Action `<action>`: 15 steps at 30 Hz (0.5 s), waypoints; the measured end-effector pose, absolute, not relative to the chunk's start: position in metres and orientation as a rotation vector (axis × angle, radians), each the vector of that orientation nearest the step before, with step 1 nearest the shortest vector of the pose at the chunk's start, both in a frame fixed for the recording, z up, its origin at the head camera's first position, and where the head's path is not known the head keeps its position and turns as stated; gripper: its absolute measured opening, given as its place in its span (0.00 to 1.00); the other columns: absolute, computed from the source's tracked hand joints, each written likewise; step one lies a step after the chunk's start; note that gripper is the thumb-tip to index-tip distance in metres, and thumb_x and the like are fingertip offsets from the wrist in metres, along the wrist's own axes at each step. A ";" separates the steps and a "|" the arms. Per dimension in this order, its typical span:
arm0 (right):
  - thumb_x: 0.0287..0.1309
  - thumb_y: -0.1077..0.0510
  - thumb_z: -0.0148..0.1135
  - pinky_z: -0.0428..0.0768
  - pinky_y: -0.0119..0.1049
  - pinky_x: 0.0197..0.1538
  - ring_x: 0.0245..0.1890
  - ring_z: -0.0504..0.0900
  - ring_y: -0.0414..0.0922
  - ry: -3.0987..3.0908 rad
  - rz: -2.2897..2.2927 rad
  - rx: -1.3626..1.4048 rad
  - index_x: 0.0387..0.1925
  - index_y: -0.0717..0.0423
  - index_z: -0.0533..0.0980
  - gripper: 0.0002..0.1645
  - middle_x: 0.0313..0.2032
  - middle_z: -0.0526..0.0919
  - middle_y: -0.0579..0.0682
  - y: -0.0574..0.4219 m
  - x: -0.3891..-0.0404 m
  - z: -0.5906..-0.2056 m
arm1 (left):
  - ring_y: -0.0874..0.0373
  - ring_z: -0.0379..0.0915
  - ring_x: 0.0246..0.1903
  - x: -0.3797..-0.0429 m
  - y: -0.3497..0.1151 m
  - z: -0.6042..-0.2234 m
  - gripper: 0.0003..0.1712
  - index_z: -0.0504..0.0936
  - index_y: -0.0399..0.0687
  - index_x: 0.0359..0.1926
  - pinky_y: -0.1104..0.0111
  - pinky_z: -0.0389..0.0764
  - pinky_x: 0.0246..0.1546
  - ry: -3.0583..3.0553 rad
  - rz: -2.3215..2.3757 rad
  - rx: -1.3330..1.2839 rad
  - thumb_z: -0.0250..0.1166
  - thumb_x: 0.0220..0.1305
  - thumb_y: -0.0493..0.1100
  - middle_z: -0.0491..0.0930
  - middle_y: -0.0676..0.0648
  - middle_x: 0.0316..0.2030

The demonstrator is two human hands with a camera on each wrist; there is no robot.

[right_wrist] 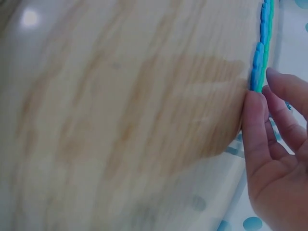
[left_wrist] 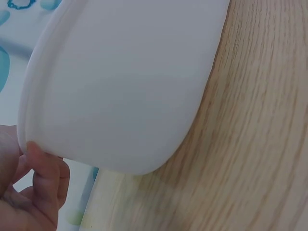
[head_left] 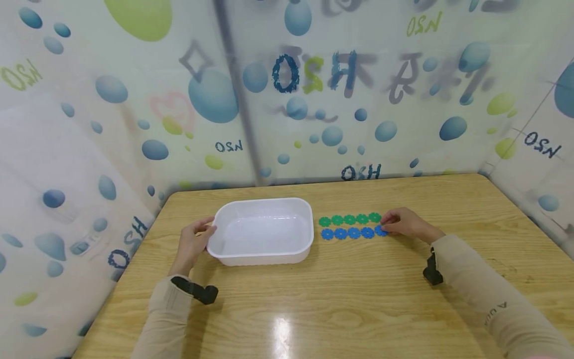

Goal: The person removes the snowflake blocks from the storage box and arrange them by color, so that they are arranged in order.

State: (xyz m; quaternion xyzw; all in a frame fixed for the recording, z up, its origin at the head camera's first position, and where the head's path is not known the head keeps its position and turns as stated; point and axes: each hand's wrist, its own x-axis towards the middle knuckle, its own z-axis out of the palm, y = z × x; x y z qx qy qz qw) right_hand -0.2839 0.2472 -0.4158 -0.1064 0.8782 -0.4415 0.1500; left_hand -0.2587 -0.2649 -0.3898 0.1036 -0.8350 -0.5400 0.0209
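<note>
A white plastic basin stands on the table, left of the middle. My left hand grips its left rim, with fingertips curled against the wall in the left wrist view. To the basin's right lie two rows of small flat flower-shaped pieces, green pieces behind and blue pieces in front. My right hand is at the right end of the rows, its fingertips touching the last blue piece and partly hiding it. In the right wrist view its thumb and fingers are extended and slightly apart there.
The wooden table reaches back to a curtain printed with drops and letters, which also hangs at both sides. The basin's inside shows only its white floor. Black straps with small cameras sit on both wrists.
</note>
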 end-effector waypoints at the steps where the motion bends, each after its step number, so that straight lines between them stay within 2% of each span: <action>1: 0.56 0.64 0.55 0.78 0.36 0.36 0.34 0.77 0.46 2.524 -1.268 -0.304 0.41 0.71 0.71 0.13 0.34 0.77 0.55 0.247 -0.284 -0.416 | 0.64 0.70 0.22 -0.259 -0.265 -0.390 0.23 0.67 0.38 0.57 0.71 0.76 0.18 -2.591 -1.672 0.323 0.54 0.61 0.38 0.67 0.38 0.42; 9: 0.59 0.55 0.53 0.78 0.38 0.36 0.34 0.77 0.46 2.573 -1.244 -0.273 0.45 0.69 0.71 0.20 0.36 0.76 0.57 0.250 -0.284 -0.409 | 0.64 0.72 0.25 -0.257 -0.268 -0.394 0.24 0.67 0.40 0.59 0.71 0.77 0.22 -2.581 -1.700 0.355 0.54 0.62 0.42 0.68 0.35 0.47; 15: 0.61 0.51 0.50 0.77 0.42 0.42 0.41 0.75 0.55 2.589 -1.327 -0.315 0.49 0.71 0.67 0.26 0.43 0.73 0.65 0.251 -0.280 -0.395 | 0.66 0.71 0.26 -0.255 -0.270 -0.391 0.24 0.66 0.40 0.59 0.73 0.77 0.23 -2.571 -1.718 0.329 0.53 0.63 0.43 0.68 0.36 0.46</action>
